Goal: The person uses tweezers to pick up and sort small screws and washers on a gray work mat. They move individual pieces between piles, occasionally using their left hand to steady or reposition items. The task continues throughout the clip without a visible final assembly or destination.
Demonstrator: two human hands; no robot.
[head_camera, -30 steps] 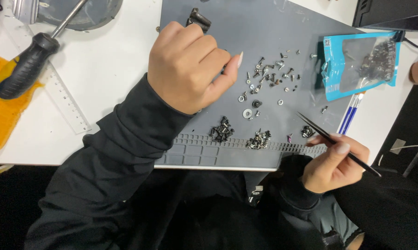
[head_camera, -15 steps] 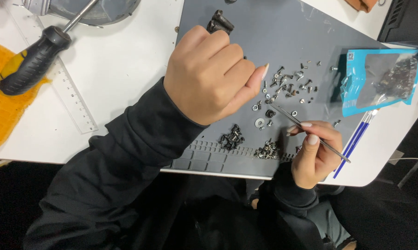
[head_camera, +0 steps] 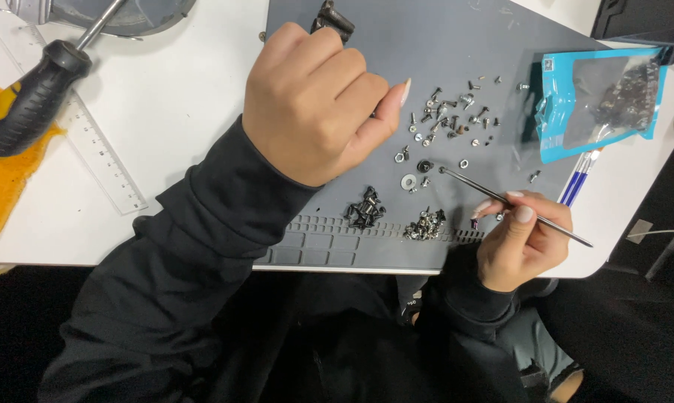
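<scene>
Right hand (head_camera: 522, 242) pinches slim tweezers (head_camera: 501, 200), long axis running ten to four o'clock, tip beside a flat washer (head_camera: 409, 180) on the grey mat (head_camera: 426, 45). Left hand (head_camera: 314, 101), curled into a loose fist, rests at nine o'clock of the scattered screws (head_camera: 453, 119), farther from the washer.

A white table (head_camera: 188, 97) fills most of the view under even, bright light, with a grey work mat (head_camera: 426, 45) laid across its middle. Beyond its near edge everything falls into dark shadow. A dark monitor base (head_camera: 643, 19) stands at the far right corner, and a white cable (head_camera: 662, 234) hangs off that side.
</scene>
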